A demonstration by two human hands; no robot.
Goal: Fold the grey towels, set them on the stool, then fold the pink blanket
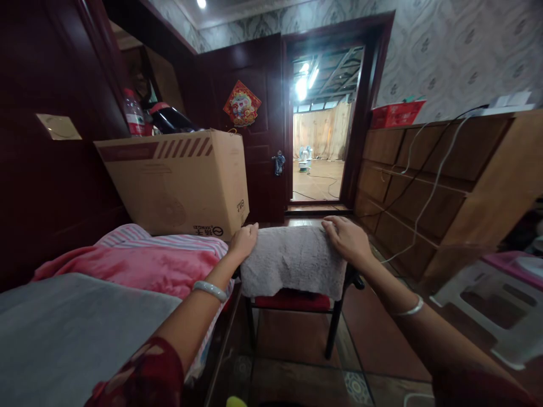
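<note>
A grey towel [294, 257] hangs over the backrest of a chair with a red seat [292, 303] and dark legs. My left hand [245, 240] is closed round the towel's upper left corner, over the chair back. At the upper right corner, my right hand [348, 242] has its fingers curled over the top edge, gripping the cloth there. Most of the backrest is hidden under the towel, whose lower edge falls unevenly just above the seat.
To the left, a large cardboard box [186, 181] stands by a bed with a pink blanket [136, 268] and grey cover [85, 322]. Wooden drawers [428, 192] with dangling cables line the right, near a white plastic stool [492, 305]. A doorway is ahead, beside an open door [254, 152].
</note>
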